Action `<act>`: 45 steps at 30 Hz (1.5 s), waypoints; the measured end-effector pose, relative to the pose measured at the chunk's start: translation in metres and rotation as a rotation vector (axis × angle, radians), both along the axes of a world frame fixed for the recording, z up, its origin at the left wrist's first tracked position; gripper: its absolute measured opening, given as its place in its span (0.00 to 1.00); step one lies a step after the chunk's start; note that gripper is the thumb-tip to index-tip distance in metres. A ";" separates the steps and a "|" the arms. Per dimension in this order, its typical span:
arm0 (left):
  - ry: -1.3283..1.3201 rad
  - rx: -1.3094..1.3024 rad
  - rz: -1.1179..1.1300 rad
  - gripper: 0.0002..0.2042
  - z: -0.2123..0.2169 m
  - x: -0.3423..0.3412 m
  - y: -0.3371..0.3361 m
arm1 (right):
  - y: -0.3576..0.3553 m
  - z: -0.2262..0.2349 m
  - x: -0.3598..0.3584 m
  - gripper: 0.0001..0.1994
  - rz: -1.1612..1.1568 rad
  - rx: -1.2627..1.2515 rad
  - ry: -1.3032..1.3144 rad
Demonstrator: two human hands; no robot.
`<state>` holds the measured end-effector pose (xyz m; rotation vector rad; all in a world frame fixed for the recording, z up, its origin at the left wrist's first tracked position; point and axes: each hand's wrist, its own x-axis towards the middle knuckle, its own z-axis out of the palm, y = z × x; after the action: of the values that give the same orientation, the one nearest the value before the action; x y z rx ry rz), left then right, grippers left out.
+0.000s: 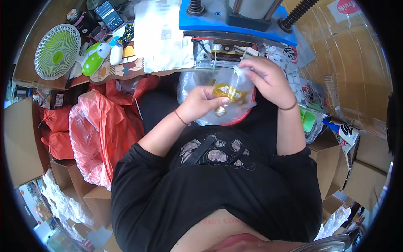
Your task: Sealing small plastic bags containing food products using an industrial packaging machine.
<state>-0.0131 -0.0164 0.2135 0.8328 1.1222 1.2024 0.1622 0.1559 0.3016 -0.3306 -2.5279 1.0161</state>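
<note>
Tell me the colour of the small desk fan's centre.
The fan has a lime-green centre behind a white grille; the head view shows it.

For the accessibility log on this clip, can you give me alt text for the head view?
Seen from above, a person in a black top holds a small clear plastic pouch with a gold item inside, the left hand gripping its lower part and the right hand pinching its top. A blue machine stands ahead, a small white and green fan and orange plastic bags to the left.

A cluttered wooden surface (pixel 50 17) carries a small white and green fan (pixel 57 51), a phone (pixel 108 15) with a lit screen, clear plastic bags (pixel 161 35), and a blue machine (pixel 237 19) at its far right.
</note>
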 end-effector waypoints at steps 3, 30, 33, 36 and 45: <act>-0.051 -0.087 -0.170 0.12 0.004 0.013 0.007 | 0.009 -0.009 0.013 0.10 0.044 -0.053 -0.080; 0.547 0.096 0.508 0.07 -0.029 -0.093 -0.014 | -0.021 -0.041 0.029 0.07 -0.370 -0.043 -0.077; 0.551 0.094 0.404 0.07 -0.019 -0.075 -0.014 | -0.025 -0.043 0.005 0.08 -0.062 0.039 -0.011; 0.563 0.038 0.224 0.08 0.002 -0.044 -0.010 | -0.028 -0.021 -0.020 0.08 -0.208 -0.164 0.162; 0.008 -0.012 0.036 0.10 0.005 0.010 0.000 | -0.009 -0.016 -0.006 0.08 -0.184 -0.100 0.153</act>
<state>-0.0026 -0.0162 0.2187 0.8120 1.1547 1.2220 0.1560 0.1470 0.2860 -0.4849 -2.2689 1.0549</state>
